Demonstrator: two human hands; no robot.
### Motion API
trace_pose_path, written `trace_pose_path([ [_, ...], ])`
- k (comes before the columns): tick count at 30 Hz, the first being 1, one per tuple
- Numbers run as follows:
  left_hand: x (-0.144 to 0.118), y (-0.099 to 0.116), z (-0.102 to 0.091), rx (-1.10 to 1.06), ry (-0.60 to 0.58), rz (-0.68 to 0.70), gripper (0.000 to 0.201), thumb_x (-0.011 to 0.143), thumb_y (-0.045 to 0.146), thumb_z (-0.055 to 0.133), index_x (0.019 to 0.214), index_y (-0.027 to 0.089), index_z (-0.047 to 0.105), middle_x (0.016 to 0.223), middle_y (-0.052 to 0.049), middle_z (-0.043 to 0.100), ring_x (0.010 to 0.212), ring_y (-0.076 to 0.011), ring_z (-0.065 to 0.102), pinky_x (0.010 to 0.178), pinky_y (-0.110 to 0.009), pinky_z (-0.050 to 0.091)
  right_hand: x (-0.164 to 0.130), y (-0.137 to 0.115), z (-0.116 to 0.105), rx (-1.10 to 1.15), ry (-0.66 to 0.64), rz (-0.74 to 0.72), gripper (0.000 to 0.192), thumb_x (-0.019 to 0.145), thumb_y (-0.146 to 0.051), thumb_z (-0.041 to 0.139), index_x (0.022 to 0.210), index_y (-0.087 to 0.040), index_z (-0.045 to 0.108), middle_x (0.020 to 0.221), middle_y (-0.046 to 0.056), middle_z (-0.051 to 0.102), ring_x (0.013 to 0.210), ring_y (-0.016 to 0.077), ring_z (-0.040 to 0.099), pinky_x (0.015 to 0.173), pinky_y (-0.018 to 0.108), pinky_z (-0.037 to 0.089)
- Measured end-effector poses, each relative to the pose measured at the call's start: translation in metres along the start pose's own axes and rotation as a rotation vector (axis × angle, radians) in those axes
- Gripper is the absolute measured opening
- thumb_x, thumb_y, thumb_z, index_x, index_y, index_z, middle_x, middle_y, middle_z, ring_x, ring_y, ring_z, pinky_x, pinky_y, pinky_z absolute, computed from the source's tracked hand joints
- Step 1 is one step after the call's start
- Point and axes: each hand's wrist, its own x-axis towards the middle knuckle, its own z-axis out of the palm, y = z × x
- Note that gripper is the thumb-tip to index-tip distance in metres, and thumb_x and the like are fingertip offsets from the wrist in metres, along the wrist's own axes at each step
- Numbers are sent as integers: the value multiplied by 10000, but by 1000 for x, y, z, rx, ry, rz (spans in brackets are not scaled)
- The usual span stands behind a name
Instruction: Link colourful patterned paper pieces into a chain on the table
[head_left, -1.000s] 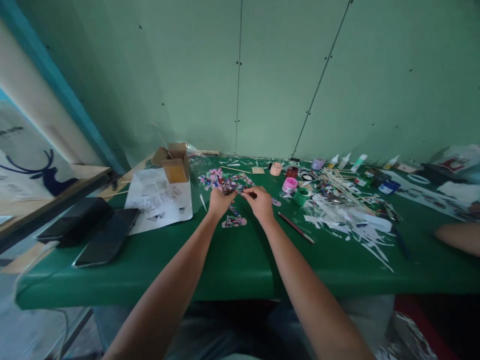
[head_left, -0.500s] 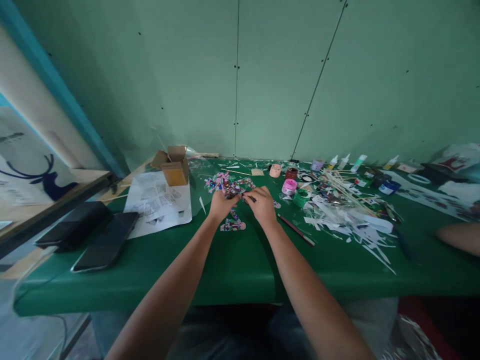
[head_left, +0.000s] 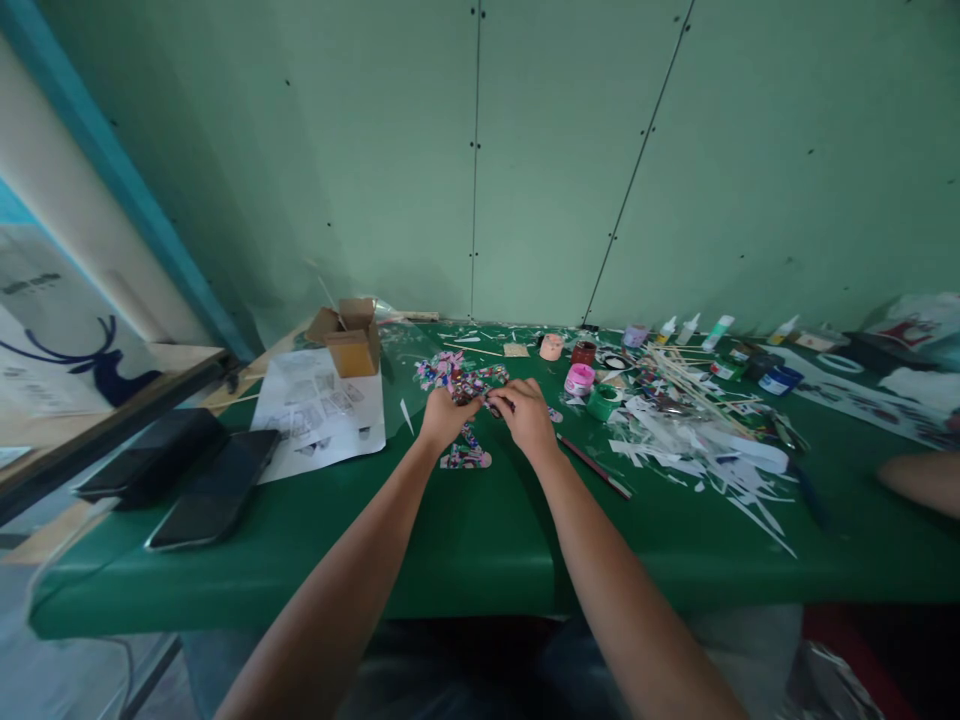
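A multicoloured cut-out piece (head_left: 440,370), speckled pink, blue and white, is at the middle of the green table. My left hand (head_left: 444,416) is closed on its near side, thumb pointing right. Close by on the right, my right hand (head_left: 529,412) pinches at the piece's edge; a small dark bit shows at the fingertips, too small to name. Below the hands lies a part with the same speckled pattern (head_left: 465,458), and I cannot tell whether it joins the piece. A dark red pencil or thin brush (head_left: 594,466) rests right of my right hand.
Pink (head_left: 579,379) and green (head_left: 603,401) paint jars stand beyond the pencil. White paper scraps (head_left: 697,447) and thin sticks spread rightward. On the left are printed sheets (head_left: 315,410), an open cardboard box (head_left: 355,352) and a phone (head_left: 214,490). Another person's arm (head_left: 921,483) reaches in at right.
The view has tilted up slightly, so everything sits a little lower. Both hands stay on the piece with hardly any visible movement.
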Motion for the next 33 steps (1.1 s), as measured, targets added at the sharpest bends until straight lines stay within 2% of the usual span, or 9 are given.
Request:
trace_pose_path([
  [5, 1, -4, -2, 148, -8, 30, 221, 665, 322, 674, 535, 162, 593, 470, -24, 574, 436, -171, 566, 436, -254, 425, 1, -1, -4, -68, -55, -27, 177, 899, -270, 530, 898, -219, 699, 814, 58, 605, 855, 218, 495, 760, 323, 409],
  [12, 0, -6, 1, 56, 11, 13, 204, 656, 335, 678, 583, 160, 603, 522, -16, 599, 476, -170, 582, 451, -246, 415, 2, -5, -4, -132, -50, -82, 184, 907, -257, 513, 868, -213, 688, 817, 72, 603, 849, 224, 486, 772, 346, 397],
  [15, 0, -7, 1, 100, -12, -6, 198, 651, 329, 683, 570, 163, 611, 505, -21, 594, 479, -179, 578, 453, -254, 396, 1, -4, -1, -89, -20, -35, 157, 889, -259, 542, 836, -211, 681, 808, 65, 611, 847, 224, 495, 769, 343, 401],
  [18, 0, -6, 1, 182, -19, -88, 243, 644, 346, 694, 512, 168, 596, 451, -29, 567, 477, -190, 570, 457, -261, 371, 1, -1, 0, -13, 66, 52, 129, 861, -305, 582, 847, -213, 671, 859, 63, 623, 877, 227, 519, 797, 355, 407],
  [21, -1, -2, 0, 75, -53, -63, 227, 648, 365, 700, 571, 167, 617, 502, -23, 594, 496, -178, 575, 478, -255, 389, 1, 3, -1, 92, 153, 157, 228, 801, -379, 639, 941, -199, 661, 967, 85, 635, 929, 242, 541, 827, 366, 410],
  [25, -4, 5, -2, -8, -129, 41, 295, 706, 403, 657, 558, 155, 595, 503, -14, 582, 479, -135, 530, 495, -241, 389, 3, 3, -4, 370, -7, 298, 232, 801, -402, 603, 794, -185, 683, 730, 41, 656, 684, 188, 576, 654, 282, 423],
  [28, -4, 7, -3, -2, -151, 56, 341, 696, 437, 669, 541, 150, 572, 497, -8, 574, 481, -121, 510, 488, -229, 372, 3, 1, -5, 461, -37, 360, 283, 808, -419, 569, 748, -176, 701, 628, 18, 634, 592, 171, 555, 580, 262, 394],
  [30, -4, 6, -3, 8, -124, 52, 358, 679, 450, 685, 530, 153, 551, 488, 0, 560, 471, -114, 495, 471, -226, 356, 3, 0, -4, 487, -58, 359, 289, 816, -409, 545, 785, -177, 716, 664, 21, 661, 626, 179, 577, 599, 263, 404],
  [33, -2, 5, -5, 34, -43, 44, 384, 678, 462, 685, 507, 160, 519, 466, 8, 532, 451, -107, 468, 452, -229, 336, 3, 1, -1, 547, -96, 380, 272, 810, -359, 537, 897, -178, 720, 849, 41, 714, 777, 209, 628, 702, 283, 437],
])
